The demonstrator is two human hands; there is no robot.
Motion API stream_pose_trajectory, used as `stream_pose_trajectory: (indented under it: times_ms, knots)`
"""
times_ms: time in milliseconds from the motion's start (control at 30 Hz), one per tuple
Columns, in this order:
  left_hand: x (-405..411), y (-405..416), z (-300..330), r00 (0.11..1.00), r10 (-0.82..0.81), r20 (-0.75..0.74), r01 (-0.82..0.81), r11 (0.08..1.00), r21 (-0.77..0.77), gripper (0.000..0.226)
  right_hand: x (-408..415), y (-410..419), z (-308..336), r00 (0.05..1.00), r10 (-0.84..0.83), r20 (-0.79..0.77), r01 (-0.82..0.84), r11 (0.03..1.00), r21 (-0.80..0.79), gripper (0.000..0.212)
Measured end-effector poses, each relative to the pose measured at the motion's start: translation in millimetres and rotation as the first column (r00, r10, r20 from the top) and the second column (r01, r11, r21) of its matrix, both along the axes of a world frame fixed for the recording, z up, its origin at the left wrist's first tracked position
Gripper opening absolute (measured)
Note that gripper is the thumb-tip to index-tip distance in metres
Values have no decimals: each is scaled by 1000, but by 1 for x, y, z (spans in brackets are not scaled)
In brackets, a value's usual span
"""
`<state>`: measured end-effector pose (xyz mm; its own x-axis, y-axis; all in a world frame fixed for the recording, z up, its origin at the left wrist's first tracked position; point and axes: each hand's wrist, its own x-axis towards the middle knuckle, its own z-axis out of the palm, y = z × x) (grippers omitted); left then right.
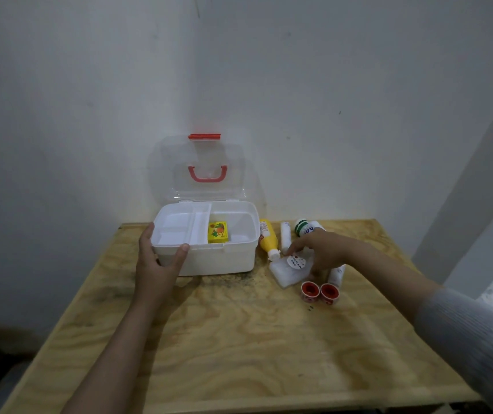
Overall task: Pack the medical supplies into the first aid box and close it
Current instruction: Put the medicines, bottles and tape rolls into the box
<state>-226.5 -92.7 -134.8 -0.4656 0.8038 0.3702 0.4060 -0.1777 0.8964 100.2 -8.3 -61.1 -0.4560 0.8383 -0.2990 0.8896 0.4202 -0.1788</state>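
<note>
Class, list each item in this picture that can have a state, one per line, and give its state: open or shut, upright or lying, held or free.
First aid box: lid open, steadied by the left hand.
Yellow carton: inside the box.
Yellow bottle: lying, capped.
Green-capped bottle: lying, capped.
Clear packet: flat, under the right hand.
Two tape rolls: free on the table.

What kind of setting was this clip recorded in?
Probably a plain indoor room set up for recording, not a clinic. A bare plywood table is pushed into the corner of blank white walls, and it holds only the open first aid box and a few supplies, such as a yellow bottle.
</note>
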Motion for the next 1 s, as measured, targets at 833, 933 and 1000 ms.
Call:
stream_pose_trajectory:
  times_ms: [833, 933, 1000]
  knots:
    - [0, -1, 0, 999, -26, 21, 26, 1000, 15, 81, -14, -4, 43, 744, -32, -667, 311, 901, 304, 49]
    - [-1, -1, 0, 1000, -25, 15, 25, 999, 25, 80, -28, -3, 54, 811, 3, -585, 240, 910, 338, 43]
    - [-1, -1, 0, 1000, -24, 16, 24, 999, 23, 80, -43, -3, 64, 849, 31, -527, 193, 911, 365, 42]
